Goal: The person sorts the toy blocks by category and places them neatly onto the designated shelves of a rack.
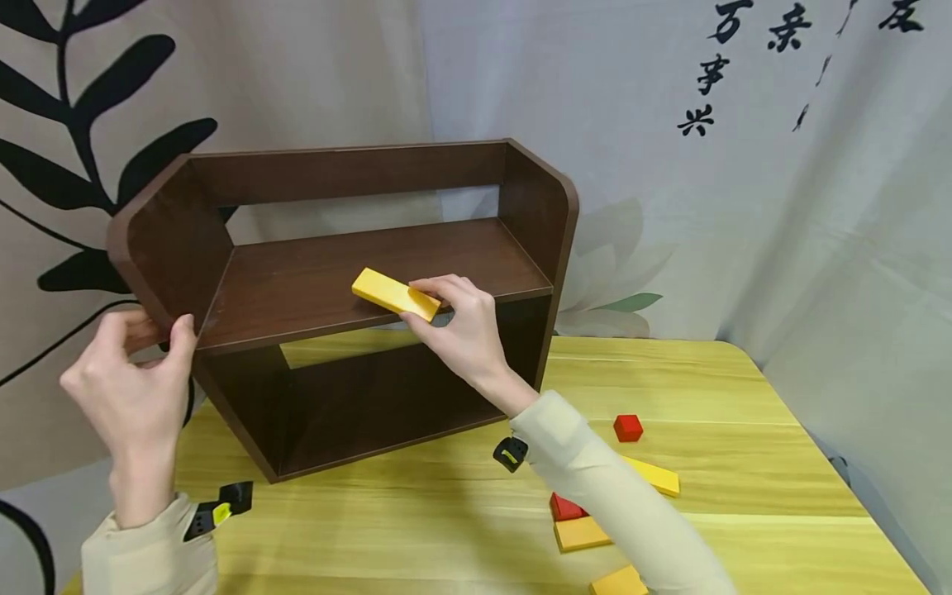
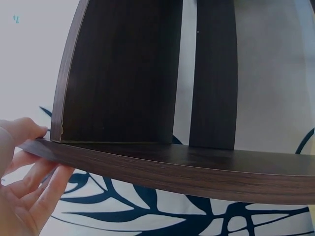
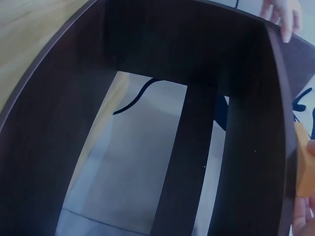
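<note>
A dark brown wooden shelf unit (image 1: 320,281) stands on the yellow wooden table (image 1: 744,388). My right hand (image 1: 457,326) pinches one end of a flat yellow block (image 1: 394,293) that lies on the front part of the shelf's upper board. In the right wrist view the yellow block (image 3: 305,164) shows at the right edge beside the shelf (image 3: 147,123). My left hand (image 1: 130,388) grips the shelf's left side panel at its front edge, thumb on one face and fingers on the other; the left wrist view shows its fingers (image 2: 29,167) around that panel (image 2: 147,162).
Loose blocks lie on the table at the right: a small red cube (image 1: 628,427), a long yellow plank (image 1: 658,477), a red block (image 1: 565,506), a yellow block (image 1: 582,534) and another yellow one (image 1: 619,582). A printed cloth backdrop hangs behind the shelf.
</note>
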A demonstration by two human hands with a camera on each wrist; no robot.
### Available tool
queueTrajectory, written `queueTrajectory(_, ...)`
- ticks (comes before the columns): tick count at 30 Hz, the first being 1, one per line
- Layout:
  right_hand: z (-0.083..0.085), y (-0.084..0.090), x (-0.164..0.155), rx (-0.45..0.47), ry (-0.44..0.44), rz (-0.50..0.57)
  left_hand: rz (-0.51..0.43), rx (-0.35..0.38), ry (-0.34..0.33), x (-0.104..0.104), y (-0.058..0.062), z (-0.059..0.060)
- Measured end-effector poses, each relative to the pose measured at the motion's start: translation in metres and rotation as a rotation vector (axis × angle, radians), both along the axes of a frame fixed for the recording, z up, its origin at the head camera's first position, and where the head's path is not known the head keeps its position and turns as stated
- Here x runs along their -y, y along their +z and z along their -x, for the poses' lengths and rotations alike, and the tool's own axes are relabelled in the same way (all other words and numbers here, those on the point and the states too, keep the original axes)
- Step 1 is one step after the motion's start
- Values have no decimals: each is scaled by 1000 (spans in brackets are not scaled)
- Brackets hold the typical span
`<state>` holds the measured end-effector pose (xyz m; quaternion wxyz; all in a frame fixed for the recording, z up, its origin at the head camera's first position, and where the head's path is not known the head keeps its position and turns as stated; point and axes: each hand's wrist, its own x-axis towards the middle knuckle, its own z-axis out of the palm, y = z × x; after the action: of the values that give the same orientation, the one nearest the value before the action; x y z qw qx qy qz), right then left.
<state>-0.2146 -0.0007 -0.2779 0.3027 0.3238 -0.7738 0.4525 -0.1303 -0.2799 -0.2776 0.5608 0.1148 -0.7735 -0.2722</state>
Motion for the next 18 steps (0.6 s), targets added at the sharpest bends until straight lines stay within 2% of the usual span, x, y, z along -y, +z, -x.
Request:
queueTrajectory(6,2,0,10,-117,-35,-82,16,9,6,1,0,0)
queueTrajectory(10,0,-1,9,-168,1,-175,1,4,7,1,0,0)
queueTrajectory(14,-2,-4,5,-253,50,-272,28,8,-6,2,-1,-1)
queueTrajectory(18,-3,-8,4,-371,32,-306,29,-7,-19,1,-2,-1)
